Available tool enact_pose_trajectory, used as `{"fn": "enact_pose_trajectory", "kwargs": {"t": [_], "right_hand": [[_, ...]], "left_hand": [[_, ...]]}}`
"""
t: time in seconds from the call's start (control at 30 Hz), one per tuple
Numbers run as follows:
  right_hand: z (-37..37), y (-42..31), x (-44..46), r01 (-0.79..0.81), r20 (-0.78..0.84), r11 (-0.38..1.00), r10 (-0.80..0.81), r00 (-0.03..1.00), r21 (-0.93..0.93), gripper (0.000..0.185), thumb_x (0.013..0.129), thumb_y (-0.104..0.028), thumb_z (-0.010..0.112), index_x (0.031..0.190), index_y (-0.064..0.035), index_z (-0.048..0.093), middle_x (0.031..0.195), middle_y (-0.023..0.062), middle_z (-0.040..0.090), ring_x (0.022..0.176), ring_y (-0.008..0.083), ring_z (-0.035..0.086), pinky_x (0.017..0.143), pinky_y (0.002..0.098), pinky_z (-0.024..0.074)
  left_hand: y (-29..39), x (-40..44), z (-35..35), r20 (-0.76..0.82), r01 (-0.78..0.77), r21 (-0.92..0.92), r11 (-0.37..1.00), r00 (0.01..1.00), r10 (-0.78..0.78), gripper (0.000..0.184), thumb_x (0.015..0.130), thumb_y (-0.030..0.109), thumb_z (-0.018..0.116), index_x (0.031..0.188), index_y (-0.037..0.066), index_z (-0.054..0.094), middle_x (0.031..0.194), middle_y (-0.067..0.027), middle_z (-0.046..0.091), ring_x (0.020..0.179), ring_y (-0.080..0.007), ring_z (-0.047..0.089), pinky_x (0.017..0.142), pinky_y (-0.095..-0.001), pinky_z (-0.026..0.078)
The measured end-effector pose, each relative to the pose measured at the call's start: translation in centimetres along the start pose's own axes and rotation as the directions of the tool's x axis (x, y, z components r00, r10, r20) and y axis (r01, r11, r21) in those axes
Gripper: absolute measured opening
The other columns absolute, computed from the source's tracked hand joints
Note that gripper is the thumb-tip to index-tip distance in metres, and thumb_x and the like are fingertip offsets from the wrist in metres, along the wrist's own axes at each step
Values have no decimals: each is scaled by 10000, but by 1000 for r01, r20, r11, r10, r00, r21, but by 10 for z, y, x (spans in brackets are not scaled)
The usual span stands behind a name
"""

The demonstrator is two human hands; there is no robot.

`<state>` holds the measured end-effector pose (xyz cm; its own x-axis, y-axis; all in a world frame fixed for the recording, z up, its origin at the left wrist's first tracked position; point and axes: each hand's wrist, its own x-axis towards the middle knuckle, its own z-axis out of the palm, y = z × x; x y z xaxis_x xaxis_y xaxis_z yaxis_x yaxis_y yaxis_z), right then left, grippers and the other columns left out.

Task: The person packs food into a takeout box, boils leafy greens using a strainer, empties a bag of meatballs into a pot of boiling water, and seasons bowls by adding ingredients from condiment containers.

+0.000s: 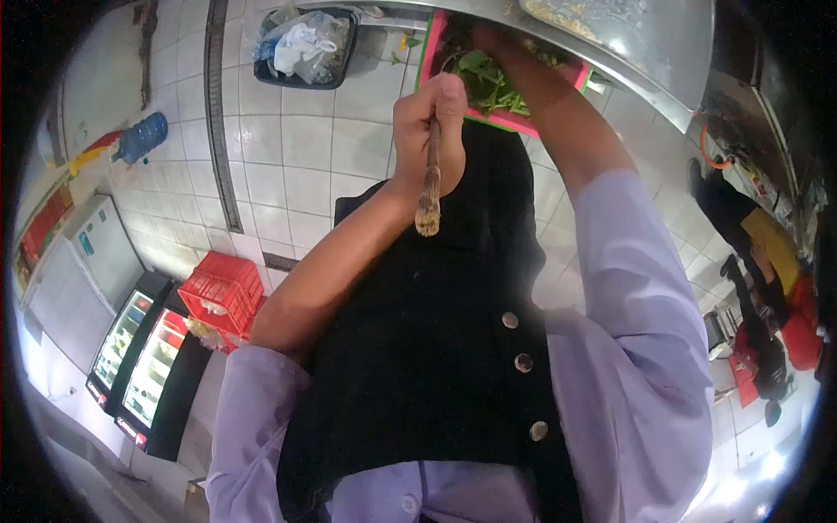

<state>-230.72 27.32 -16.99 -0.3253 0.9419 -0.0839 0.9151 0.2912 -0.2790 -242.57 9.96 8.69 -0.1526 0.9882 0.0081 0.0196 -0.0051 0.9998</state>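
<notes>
A brown wooden stick [429, 196] is gripped in my left hand [429, 131], which is closed round it with the thumb on top. The stick's rough end points down towards my body. Beyond it, a pink crate [514, 125] with a green edge holds green leaves [486, 83]. My right arm reaches into this crate; my right hand [490, 39] is in its dark far part, and its fingers cannot be made out.
A metal counter [645, 74] borders the crate. A black tub [305, 80] with plastic bags stands on the tiled floor. Further left are a blue water bottle [141, 138], red crates [222, 292] and lit fridges [153, 370]. People [767, 253] are at the right.
</notes>
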Motion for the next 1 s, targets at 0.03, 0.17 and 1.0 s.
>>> {"fn": "enact_pose_trajectory", "kwargs": {"t": [0.03, 0.17, 1.0], "right_hand": [[6, 0, 3, -23, 1, 1000, 23, 1000, 7, 387, 922, -163, 631, 1285, -29, 650, 1263, 232, 674, 1227, 453, 595, 1095, 500, 440], [-1, 23, 3, -80, -87, 991, 90, 992, 111, 391, 913, -159, 648, 1282, -30, 651, 1262, 231, 674, 1225, 453, 595, 1091, 499, 442], [-100, 2, -105, 319, 484, 945, -312, 817, 71, 356, 964, -204, 578, 1280, -70, 674, 1172, 202, 702, 1085, 362, 697, 932, 486, 584]], "left_hand": [[-1, 0, -1, 1, 18, 9, 1000, 1000, -18, 461, 1118, 278, 475, 732, 37, 405, 685, 49, 338, 674, -78, 313, 576, -290, 280], [-7, 8, -4, -3, 42, 12, 999, 999, -42, 470, 1118, 295, 465, 727, 39, 409, 676, 32, 346, 659, -93, 320, 586, -298, 292], [-10, 115, 43, 187, 304, -57, 951, 939, -289, 464, 1092, 346, 516, 691, 129, 430, 662, 47, 381, 615, -88, 350, 586, -296, 295]]}}
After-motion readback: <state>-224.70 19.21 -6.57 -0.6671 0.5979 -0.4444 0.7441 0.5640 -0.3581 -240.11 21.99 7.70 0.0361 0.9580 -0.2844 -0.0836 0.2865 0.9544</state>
